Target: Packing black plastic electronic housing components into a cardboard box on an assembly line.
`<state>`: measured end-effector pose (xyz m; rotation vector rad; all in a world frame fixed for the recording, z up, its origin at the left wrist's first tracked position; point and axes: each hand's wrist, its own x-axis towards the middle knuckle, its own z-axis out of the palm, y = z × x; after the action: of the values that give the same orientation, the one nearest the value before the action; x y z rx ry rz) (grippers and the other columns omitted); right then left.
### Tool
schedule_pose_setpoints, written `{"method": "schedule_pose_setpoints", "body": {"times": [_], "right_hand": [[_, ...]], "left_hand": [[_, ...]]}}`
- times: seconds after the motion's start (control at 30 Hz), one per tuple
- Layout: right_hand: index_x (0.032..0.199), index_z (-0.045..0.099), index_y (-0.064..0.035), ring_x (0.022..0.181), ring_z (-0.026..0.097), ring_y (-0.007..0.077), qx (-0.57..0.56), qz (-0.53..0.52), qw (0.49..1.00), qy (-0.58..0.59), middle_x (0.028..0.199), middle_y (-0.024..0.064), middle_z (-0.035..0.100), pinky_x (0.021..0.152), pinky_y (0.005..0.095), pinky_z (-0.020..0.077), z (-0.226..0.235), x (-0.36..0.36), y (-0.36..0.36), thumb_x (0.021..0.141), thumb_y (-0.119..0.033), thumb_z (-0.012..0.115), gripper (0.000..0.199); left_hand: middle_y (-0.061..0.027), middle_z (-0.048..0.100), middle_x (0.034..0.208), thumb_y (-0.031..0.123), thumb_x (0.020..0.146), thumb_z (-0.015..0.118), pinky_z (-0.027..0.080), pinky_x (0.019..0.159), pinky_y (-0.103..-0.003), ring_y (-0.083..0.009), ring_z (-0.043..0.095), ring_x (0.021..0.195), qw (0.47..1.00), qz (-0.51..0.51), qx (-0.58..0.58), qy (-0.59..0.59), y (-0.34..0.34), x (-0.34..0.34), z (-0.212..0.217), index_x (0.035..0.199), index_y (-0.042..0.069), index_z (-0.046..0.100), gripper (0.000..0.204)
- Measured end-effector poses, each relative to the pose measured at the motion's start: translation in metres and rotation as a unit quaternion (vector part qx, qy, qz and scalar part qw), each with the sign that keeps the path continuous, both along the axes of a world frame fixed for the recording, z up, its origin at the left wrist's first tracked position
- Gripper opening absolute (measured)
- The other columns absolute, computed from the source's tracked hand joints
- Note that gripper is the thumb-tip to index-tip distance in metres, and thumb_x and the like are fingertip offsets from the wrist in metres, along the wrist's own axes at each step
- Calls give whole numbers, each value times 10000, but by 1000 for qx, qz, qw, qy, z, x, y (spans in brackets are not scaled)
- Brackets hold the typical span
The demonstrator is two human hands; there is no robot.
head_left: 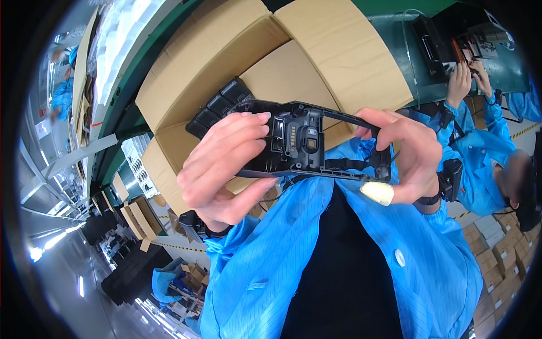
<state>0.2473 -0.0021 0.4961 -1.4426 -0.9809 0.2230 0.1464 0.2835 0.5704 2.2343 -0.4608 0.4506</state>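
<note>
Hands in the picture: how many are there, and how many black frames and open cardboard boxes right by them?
Hands: 4, namely the left hand, the right hand and a co-worker's two hands
Black frame: 1
Open cardboard box: 1
Total: 6

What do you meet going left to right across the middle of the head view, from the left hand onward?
Left hand → black plastic frame held between both hands → right hand with a taped finger → black wrist strap → a co-worker's blue sleeve at the right.
</note>
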Motion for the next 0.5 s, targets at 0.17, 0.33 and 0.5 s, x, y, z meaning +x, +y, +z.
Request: {"method": "schedule_pose_setpoints", "body": {"times": [0.17, 0.33, 0.5], "right_hand": [[852, 579, 18, 877, 717, 330, 7, 4, 998, 55, 1214, 317, 657, 776, 402, 588, -2, -2, 0, 542, -214, 885, 493], [853, 570, -1, 873, 719, 320, 20, 14, 996, 90, 1224, 290, 666, 780, 397, 588, -6, 1, -2, 555, -227, 896, 496], [899, 575, -18, 990, 702, 245, 80, 32, 953, 290, 1138, 214, 685, 867, 365, 577, -10, -1, 5, 629, -214, 907, 471]], "left_hand": [[-285, 716, 950, 91, 566, 825, 543, 905, -560, -474, 707, 1009, 996, -21, -81, 11, 5, -4, -6, 890, -136, 690, 417], [-279, 720, 909, 50, 596, 814, 563, 879, -537, -473, 718, 979, 991, -29, -129, 1, 8, -3, -15, 885, -142, 694, 367], [-277, 725, 882, -20, 628, 800, 582, 847, -501, -450, 730, 945, 984, 39, -169, -39, -8, -2, -28, 871, -147, 695, 294]]}}
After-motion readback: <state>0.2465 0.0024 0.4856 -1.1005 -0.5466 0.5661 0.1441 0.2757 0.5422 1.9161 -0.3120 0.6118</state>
